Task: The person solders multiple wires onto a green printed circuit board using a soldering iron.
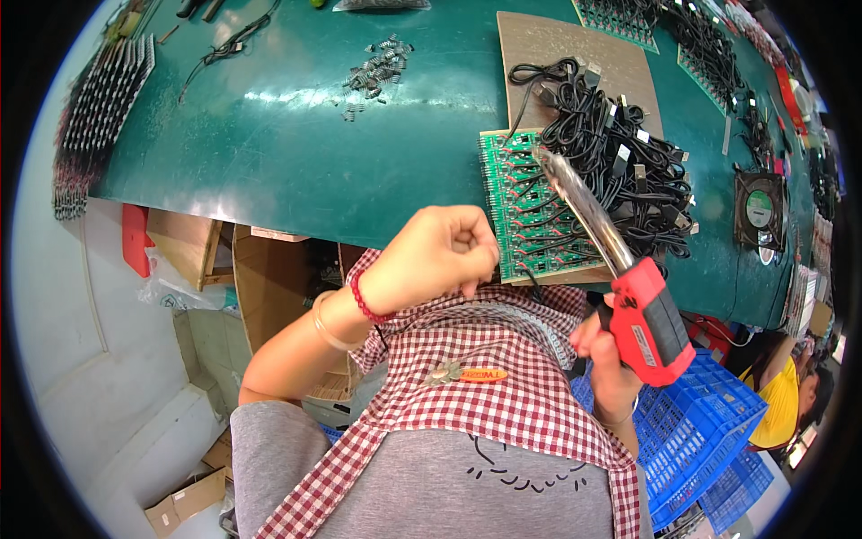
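A red and black soldering gun (648, 323) with a long metal barrel is gripped in my right hand (611, 364). Its tip points away from me, over a green circuit board panel (525, 216) at the table's near edge. Black cables are joined to the panel by short red and black wires. My left hand (440, 251) is closed just left of the panel, fingers curled in; whatever it pinches, if anything, is hidden. A heap of black cables with USB plugs (620, 153) lies beyond and right of the panel, partly on a brown board (530, 45).
Small metal parts (377, 70) lie in a pile on the green table (296, 153). Stacked circuit boards (103, 117) stand at the far left, and a black fan (760, 211) sits at the right. Blue crates (687, 431) are beside me; another person in yellow (779, 404) is at the right.
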Available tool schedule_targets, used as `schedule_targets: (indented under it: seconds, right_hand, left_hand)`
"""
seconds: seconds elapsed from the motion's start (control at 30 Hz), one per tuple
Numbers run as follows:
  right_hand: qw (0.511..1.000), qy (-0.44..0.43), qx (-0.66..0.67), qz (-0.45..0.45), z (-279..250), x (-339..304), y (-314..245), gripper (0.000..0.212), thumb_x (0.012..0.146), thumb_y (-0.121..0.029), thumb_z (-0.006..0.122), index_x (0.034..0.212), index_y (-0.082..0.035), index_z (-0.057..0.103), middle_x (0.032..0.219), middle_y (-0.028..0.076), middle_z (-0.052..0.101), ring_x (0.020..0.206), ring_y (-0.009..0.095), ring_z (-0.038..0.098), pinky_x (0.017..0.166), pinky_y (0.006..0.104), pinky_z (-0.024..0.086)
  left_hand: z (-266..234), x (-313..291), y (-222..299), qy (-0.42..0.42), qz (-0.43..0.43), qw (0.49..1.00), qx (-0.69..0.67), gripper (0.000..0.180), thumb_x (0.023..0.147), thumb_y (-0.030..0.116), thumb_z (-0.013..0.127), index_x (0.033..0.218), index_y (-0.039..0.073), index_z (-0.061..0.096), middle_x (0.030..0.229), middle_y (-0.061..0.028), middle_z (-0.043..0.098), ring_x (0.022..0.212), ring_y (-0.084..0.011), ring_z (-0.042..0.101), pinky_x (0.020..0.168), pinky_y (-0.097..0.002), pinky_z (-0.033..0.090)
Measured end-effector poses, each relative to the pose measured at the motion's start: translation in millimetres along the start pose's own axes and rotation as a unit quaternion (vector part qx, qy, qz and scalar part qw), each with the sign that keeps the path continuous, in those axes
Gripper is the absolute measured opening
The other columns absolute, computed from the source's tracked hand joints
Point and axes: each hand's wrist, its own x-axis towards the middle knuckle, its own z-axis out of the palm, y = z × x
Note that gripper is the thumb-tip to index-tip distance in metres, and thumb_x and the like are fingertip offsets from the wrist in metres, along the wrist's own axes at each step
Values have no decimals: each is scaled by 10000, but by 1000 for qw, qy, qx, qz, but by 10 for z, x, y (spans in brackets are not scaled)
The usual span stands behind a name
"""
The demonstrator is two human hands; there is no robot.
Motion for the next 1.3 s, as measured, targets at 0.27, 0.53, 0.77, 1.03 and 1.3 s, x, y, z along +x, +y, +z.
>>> schedule_targets:
  seconds: [0.27, 0.53, 0.77, 1.03, 1.3]
  right_hand:
    - [998, -31, 7, 56, -288, -375, 216, 436, 867, -179, 553, 1209, 43, 397, 645, 67, 470, 556, 148, 445, 557, 295, 408]
    - [995, -21, 31, 92, -257, -396, 270, 75, 815, -36, 606, 877, 4, 592, 760, 50, 580, 677, 133, 527, 633, 280, 430]
    - [995, -9, -37, 90, -240, -367, 307, 75, 747, -72, 659, 775, -25, 608, 738, 65, 595, 659, 180, 552, 610, 322, 430]
    - [991, -44, -73, 103, -257, -368, 329, 81, 722, -91, 664, 738, -46, 598, 682, 56, 561, 631, 193, 541, 580, 320, 416]
    - [984, -70, -125, 103, -291, -406, 302, 92, 753, -130, 664, 756, -62, 603, 699, 36, 565, 612, 193, 530, 584, 320, 419]
  left_hand:
    - [-116, 142, 37, 29, -30, 998, 53, 111, 874, 105, 539, 825, 7, 528, 672, -33, 592, 515, -49, 539, 444, -171, 399]
    - [-160, 179, 4, 0, -22, 999, 26, 120, 874, 109, 533, 808, 10, 524, 664, -34, 589, 499, -46, 527, 428, -163, 381]
    - [-144, 181, 7, 6, -26, 999, 28, 108, 870, 101, 523, 806, 14, 524, 660, -31, 586, 496, -42, 521, 429, -163, 378]
    - [-133, 170, 21, 15, -30, 999, 26, 106, 863, 111, 528, 811, 19, 526, 661, -24, 582, 501, -38, 512, 431, -164, 369]
    - [-145, 175, 11, 16, -22, 999, 35, 110, 867, 111, 525, 805, 20, 526, 659, -18, 576, 504, -38, 513, 433, -167, 370]
